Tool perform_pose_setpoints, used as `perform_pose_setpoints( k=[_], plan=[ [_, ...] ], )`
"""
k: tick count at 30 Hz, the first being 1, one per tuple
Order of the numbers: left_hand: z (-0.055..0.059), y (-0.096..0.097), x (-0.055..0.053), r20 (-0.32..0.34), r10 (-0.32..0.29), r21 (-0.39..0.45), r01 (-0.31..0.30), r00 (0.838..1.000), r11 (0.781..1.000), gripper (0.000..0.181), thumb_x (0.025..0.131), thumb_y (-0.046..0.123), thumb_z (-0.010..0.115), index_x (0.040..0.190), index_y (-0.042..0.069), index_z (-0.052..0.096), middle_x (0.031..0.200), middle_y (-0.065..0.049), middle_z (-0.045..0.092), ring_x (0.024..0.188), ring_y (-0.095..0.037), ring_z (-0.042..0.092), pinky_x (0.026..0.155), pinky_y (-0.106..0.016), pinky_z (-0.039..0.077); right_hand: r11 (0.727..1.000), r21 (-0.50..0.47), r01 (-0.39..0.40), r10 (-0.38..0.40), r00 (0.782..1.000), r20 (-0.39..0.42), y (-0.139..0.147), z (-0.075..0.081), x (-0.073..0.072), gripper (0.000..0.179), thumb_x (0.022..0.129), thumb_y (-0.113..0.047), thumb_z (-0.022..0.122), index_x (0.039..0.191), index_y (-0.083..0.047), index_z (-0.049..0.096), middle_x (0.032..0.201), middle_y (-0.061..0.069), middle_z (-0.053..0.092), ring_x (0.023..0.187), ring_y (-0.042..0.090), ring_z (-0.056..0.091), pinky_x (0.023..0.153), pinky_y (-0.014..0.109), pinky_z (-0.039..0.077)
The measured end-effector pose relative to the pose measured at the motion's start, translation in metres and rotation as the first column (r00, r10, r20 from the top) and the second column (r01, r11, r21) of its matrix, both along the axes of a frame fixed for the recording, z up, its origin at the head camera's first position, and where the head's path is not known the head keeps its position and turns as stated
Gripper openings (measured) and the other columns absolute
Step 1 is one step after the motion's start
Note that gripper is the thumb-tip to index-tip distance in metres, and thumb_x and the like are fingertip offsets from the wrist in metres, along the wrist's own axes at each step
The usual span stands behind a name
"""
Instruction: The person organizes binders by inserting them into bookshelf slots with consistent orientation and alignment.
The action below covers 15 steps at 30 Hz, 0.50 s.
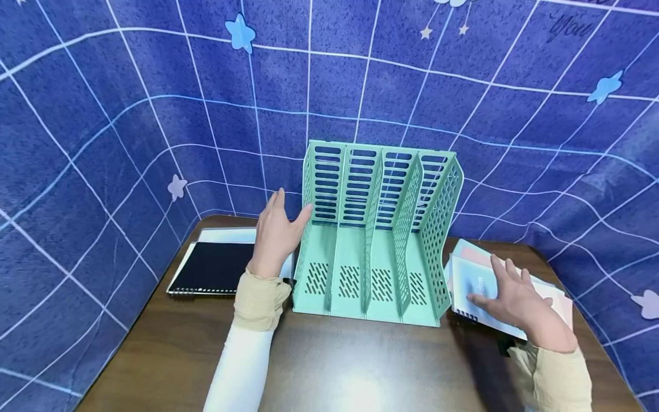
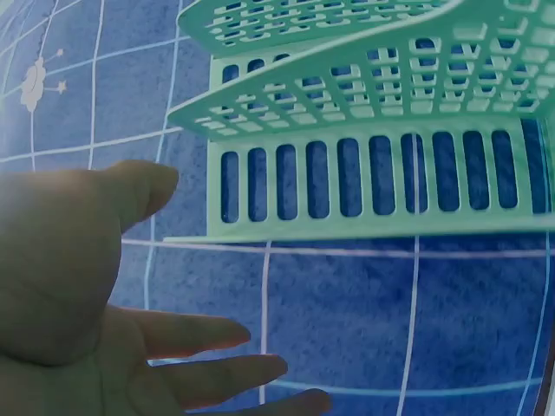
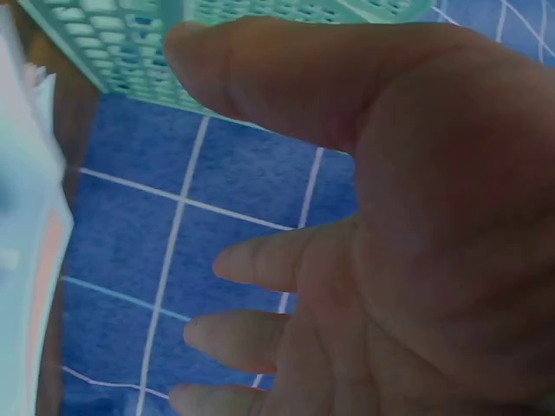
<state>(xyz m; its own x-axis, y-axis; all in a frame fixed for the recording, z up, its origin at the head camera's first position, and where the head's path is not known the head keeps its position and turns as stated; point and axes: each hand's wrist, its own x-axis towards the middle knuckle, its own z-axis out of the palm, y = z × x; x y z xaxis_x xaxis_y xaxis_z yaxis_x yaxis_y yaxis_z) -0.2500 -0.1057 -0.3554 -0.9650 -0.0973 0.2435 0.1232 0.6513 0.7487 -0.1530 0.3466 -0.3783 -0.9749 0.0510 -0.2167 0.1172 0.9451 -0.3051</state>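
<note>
A mint-green desktop file rack [image 1: 351, 252] with several upright dividers stands on the table, and its slots hold nothing. My left hand [image 1: 275, 234] hovers beside the rack's left wall, fingers extended and thumb apart. In the left wrist view, a gap shows between that hand [image 2: 69, 269] and the rack [image 2: 373, 195]. My right hand [image 1: 517, 297] hangs over a stack of pale spiral notebooks [image 1: 465, 286] at the right, fingers spread. The right wrist view shows its palm [image 3: 434, 217] holding nothing, with the notebooks' edge [image 3: 22, 217] at the left.
A black spiral notebook [image 1: 211, 266] lies on pale books at the table's left, partly behind my left arm. Blue grid-patterned cloth [image 1: 154, 143] rises behind and along both sides of the brown table [image 1: 329, 355]. Bright glare falls on the table's front.
</note>
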Motion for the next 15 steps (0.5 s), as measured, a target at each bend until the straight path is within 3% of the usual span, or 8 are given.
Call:
perform_pose_setpoints(
  k=[4, 9, 15],
  plan=[
    [-0.003, 0.008, -0.006, -0.024, 0.008, 0.027, -0.008, 1.000, 1.000, 0.084, 0.102, 0.052, 0.058, 0.162, 0.003, 0.026, 0.166, -0.022, 0.030, 0.152, -0.041, 0.030, 0.121, -0.056, 0.027, 0.999, 0.020, -0.025, 0.025, 0.999, 0.025, 0.005, -0.016, 0.000, 0.124, 0.084, -0.062, 0.075, 0.160, 0.006, 0.004, 0.157, 0.046, 0.004, 0.139, 0.073, 0.003, 0.092, 0.093, 0.017],
    [-0.006, 0.017, -0.011, -0.028, 0.011, 0.063, -0.009, 1.000, 0.998, 0.072, 0.105, 0.043, 0.054, 0.161, 0.003, 0.031, 0.160, -0.020, 0.041, 0.147, -0.038, 0.041, 0.118, -0.053, 0.035, 0.997, 0.032, -0.072, 0.071, 0.996, 0.047, 0.008, -0.033, -0.006, 0.126, 0.078, -0.054, 0.084, 0.155, 0.015, 0.012, 0.151, 0.052, 0.012, 0.132, 0.078, 0.016, 0.102, 0.082, 0.028],
    [-0.014, 0.022, -0.020, -0.039, 0.000, 0.053, 0.002, 0.999, 0.999, 0.058, 0.108, 0.029, 0.047, 0.157, -0.002, 0.037, 0.153, -0.023, 0.050, 0.135, -0.042, 0.054, 0.112, -0.053, 0.042, 0.995, 0.053, -0.079, 0.071, 0.989, 0.133, 0.010, -0.049, -0.016, 0.126, 0.071, -0.051, 0.091, 0.153, 0.015, 0.021, 0.147, 0.051, 0.023, 0.126, 0.072, 0.038, 0.102, 0.071, 0.040]
  ],
)
